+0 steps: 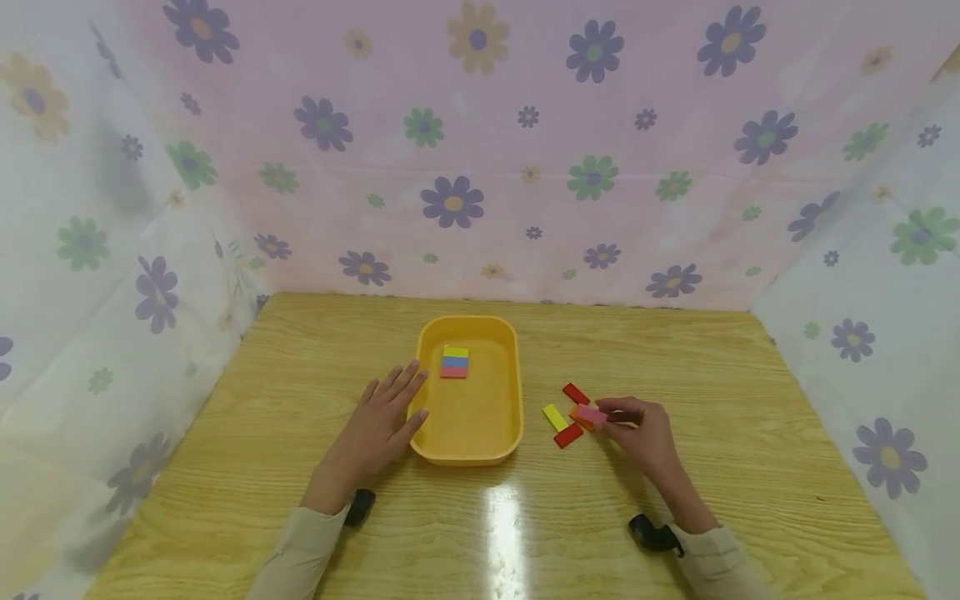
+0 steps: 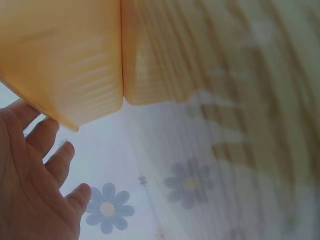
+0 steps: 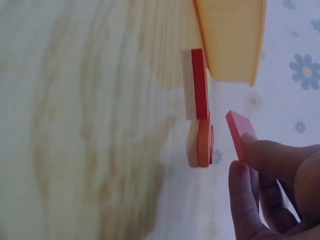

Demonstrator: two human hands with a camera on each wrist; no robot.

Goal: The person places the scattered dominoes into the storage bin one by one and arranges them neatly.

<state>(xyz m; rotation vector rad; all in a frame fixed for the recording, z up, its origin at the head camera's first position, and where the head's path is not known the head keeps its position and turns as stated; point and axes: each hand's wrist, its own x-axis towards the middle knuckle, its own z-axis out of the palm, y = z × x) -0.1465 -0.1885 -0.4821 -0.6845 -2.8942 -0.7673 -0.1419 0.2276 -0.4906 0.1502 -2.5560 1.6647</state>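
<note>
Between thumb and fingers my right hand (image 1: 642, 433) pinches a pink block (image 1: 592, 414), lifted off the table in the right wrist view. Beneath it lies an orange block (image 3: 203, 142), partly covered in the head view. Around that are a red block (image 1: 575, 393), a second red block (image 1: 568, 436) and a yellow block (image 1: 556, 417). My left hand (image 1: 380, 425) has its fingers extended and touches the left rim of a yellow tray (image 1: 480, 457). Inside the tray, toward its upper left, a yellow block (image 1: 455, 352), a blue block (image 1: 454, 362) and a pink block (image 1: 453, 372) lie side by side.
The wood-grain table (image 1: 337, 333) carries the tray near its middle, with the loose blocks right of it. Flower-patterned cloth (image 1: 480, 242) hangs behind and on both sides. Dark wrist devices sit near both sleeves, one by the right wrist (image 1: 652, 534).
</note>
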